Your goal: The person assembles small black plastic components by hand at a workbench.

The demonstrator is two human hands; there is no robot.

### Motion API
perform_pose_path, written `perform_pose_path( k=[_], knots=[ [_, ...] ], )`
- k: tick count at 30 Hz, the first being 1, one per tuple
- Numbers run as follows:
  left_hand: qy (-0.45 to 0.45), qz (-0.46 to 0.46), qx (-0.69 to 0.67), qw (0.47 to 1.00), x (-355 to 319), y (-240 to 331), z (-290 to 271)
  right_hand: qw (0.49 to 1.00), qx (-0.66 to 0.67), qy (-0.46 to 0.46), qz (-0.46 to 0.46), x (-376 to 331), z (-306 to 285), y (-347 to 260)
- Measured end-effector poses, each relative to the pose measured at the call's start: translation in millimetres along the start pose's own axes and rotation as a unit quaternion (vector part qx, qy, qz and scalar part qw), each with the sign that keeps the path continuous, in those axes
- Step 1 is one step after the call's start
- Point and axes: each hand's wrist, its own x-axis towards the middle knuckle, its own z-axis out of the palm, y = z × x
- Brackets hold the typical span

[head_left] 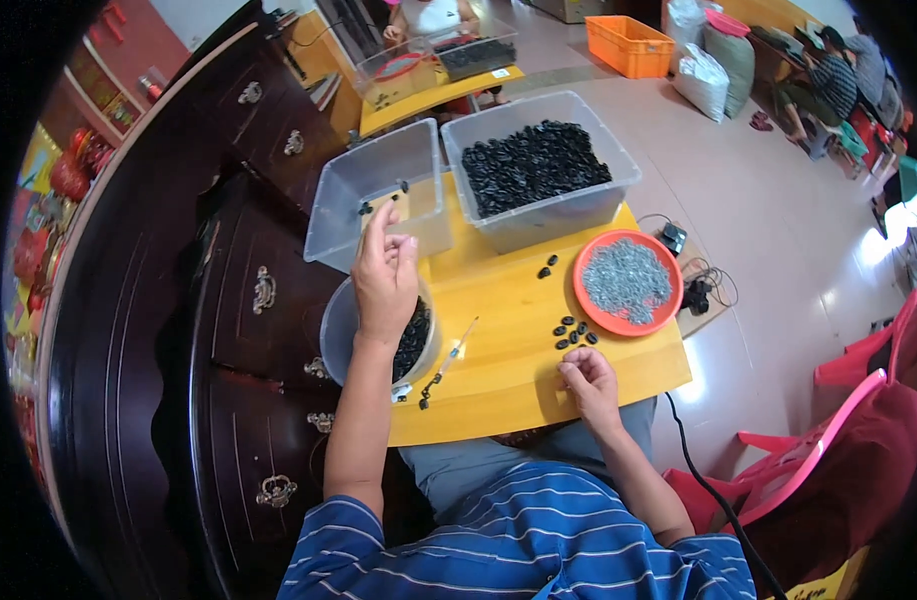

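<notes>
My left hand [382, 280] is raised over the near edge of a clear plastic bin [323, 205], its thumb and index finger apart. A few small black oval pieces [365, 209] show in that bin, one of them close by the fingertips. Under my left wrist stands a round clear tub [338, 330] holding more black pieces. Curled in a pinch, my right hand [590, 385] hovers by the near right of the yellow table [498, 390]; whatever its fingertips hold is too small to make out. Just beyond it lie several loose black ovals [575, 331].
A large clear bin [538, 225] full of black pieces stands at the table's far side. An orange-red plate [626, 326] of small silvery metal parts sits right. A thin pen-like tool [456, 350] lies by the tub. Dark drawers [268, 290] border the left; a pink chair [798, 450] stands right.
</notes>
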Motion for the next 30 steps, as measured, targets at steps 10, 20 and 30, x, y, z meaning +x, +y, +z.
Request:
perform_pose_path(
  k=[10,20,30],
  knots=[
    [-0.312,-0.076,-0.013,0.947,-84.0,-8.4,97.3,1.000,0.010,-0.024,-0.005,1.0,-9.7,2.3],
    [-0.262,0.016,0.109,0.959,-81.4,-46.0,183.4,0.998,0.019,-0.051,-0.019,-1.2,-15.9,9.9],
    [-0.274,-0.072,-0.004,0.959,-101.4,-46.4,161.1,0.999,0.010,-0.048,-0.007,0.8,-17.9,10.1]
  ],
)
